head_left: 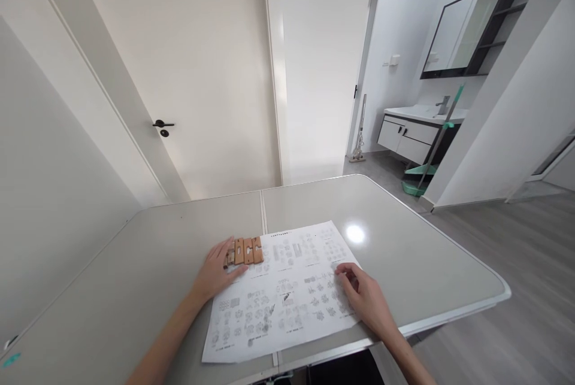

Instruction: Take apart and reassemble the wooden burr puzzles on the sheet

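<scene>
A row of brown wooden puzzle pieces (248, 251), flat with notches and slots cut in them, lies side by side on the upper left of a large printed sheet (296, 337). My left hand (218, 270) rests at the left end of this row, thumb stretched along its near edge and fingers along the far left side, touching the pieces. Part of the leftmost pieces is hidden under those fingers. On the sheet's right side lies my right hand (362, 295), its fingers curled inward; whether anything is inside them is hidden.
The sheet, covered in small grey diagrams, lies across the seam of a pale table (404, 259) with a metal rim. Beyond stand a white door (215, 73), a mop (360, 133), a sink cabinet (408, 136) and a green dustpan (414, 187).
</scene>
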A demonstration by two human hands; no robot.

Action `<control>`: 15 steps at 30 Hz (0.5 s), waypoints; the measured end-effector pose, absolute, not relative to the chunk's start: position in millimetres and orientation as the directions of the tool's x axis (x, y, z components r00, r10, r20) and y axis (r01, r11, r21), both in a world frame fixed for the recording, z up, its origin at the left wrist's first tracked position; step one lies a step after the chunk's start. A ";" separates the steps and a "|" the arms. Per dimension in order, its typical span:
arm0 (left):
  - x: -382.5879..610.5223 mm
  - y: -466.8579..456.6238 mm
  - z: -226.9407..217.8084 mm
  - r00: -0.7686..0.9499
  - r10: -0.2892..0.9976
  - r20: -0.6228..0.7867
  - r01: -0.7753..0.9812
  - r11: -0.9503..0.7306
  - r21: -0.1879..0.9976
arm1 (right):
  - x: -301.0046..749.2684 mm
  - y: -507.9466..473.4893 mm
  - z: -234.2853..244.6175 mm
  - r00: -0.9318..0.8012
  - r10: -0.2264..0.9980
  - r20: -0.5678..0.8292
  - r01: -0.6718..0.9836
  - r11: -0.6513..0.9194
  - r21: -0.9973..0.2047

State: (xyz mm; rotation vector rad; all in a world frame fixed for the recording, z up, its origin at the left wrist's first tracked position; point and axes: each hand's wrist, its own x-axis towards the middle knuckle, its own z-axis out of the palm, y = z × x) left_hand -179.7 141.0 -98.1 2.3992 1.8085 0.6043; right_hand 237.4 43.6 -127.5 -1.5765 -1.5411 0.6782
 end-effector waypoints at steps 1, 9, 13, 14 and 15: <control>-180.0 140.5 -99.3 0.207 0.942 0.263 0.907 -0.286 0.309 | 237.5 43.6 -128.0 0.110 0.981 0.159 0.545 0.075 -0.835; -185.2 138.1 -100.3 0.137 0.949 0.284 0.846 -0.261 0.465 | 238.6 44.2 -131.8 0.110 0.982 0.151 0.533 0.070 -0.843; -189.4 140.6 -102.7 0.096 0.961 0.260 0.820 -0.224 0.526 | 238.5 43.3 -129.7 0.111 0.984 0.141 0.527 0.062 -0.848; -190.0 141.7 -103.3 0.086 0.961 0.262 0.823 -0.217 0.526 | 238.5 43.0 -128.9 0.107 0.985 0.138 0.524 0.062 -0.850; -190.5 142.8 -103.9 0.076 0.961 0.267 0.825 -0.211 0.524 | 238.5 42.6 -128.2 0.104 0.985 0.135 0.521 0.062 -0.852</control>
